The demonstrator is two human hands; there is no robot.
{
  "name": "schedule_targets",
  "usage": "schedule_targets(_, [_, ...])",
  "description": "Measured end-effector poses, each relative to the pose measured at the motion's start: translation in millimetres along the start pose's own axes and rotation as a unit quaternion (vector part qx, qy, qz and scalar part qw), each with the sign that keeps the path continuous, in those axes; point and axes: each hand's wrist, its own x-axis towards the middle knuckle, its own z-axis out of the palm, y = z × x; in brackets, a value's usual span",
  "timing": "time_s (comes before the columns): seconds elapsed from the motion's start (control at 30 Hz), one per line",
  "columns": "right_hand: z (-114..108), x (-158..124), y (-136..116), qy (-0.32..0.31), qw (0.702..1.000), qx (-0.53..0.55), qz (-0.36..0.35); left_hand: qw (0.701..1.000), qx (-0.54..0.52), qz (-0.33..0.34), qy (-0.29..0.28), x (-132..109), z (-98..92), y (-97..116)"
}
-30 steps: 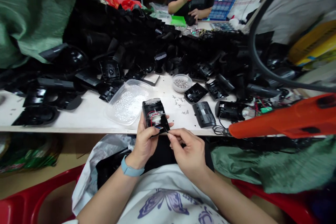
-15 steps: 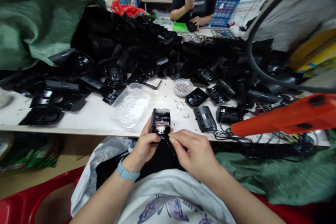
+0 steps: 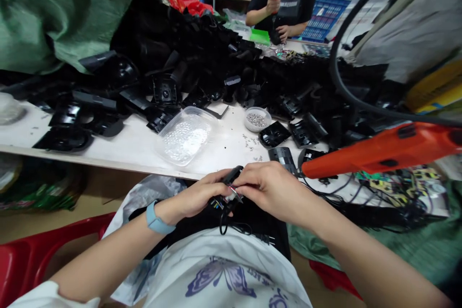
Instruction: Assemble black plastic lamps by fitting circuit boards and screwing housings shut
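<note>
Close to my lap, my left hand (image 3: 202,196) is wrapped around a small black plastic housing (image 3: 235,173), tilted, with thin wires and a silvery part inside. The fingers of my right hand (image 3: 270,184) are pinched at the housing's open side, by the wires; what lies between the fingertips is hidden. A black cord (image 3: 224,225) loops down from the housing, and a plug (image 3: 266,239) with metal pins lies over my lap. Right of my right hand, an orange power screwdriver (image 3: 375,151) points its tip toward the table.
On the white table (image 3: 231,139) stand a clear tray (image 3: 186,134) of small transparent pieces and a round tub (image 3: 257,119) of screws. Black plastic shells (image 3: 202,57) pile up behind. Boards and wires (image 3: 400,187) lie right. A person (image 3: 281,9) works opposite with another orange tool.
The housing has turned and come lower, nearer my body; its cord and plug now show. My right hand has shifted from its lower edge to its open side. The camera view has swung.
</note>
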Motion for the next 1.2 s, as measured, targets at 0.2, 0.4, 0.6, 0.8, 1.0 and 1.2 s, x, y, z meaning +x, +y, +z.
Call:
schedule_targets(0.2, [6,-1,-4,-0.021,0.998,-0.05,0.01,0.983,0.178,0.052,0.008,2,0.6,5])
schedule_targets(0.4, [8,-3,-5,-0.066,0.996,-0.054,0.03,0.955,0.29,-0.01,-0.053,-1,-3.5,17])
schedule_targets(0.6, [11,-3,-7,-0.093,0.994,-0.063,0.011,0.948,0.307,-0.022,-0.083,-2,-8.4,16])
schedule_targets(0.8, [16,-3,-3,-0.068,0.997,-0.034,0.008,0.953,0.293,-0.015,-0.072,-2,-5.5,17])
schedule_targets(1.0, [20,-1,-3,-0.07,0.997,-0.035,0.024,0.991,0.122,-0.046,-0.019,-1,-2.6,7])
schedule_targets(1.2, [16,8,12,0.025,0.999,-0.017,0.044,0.988,-0.075,-0.137,-0.001,11,-2.7,-21])
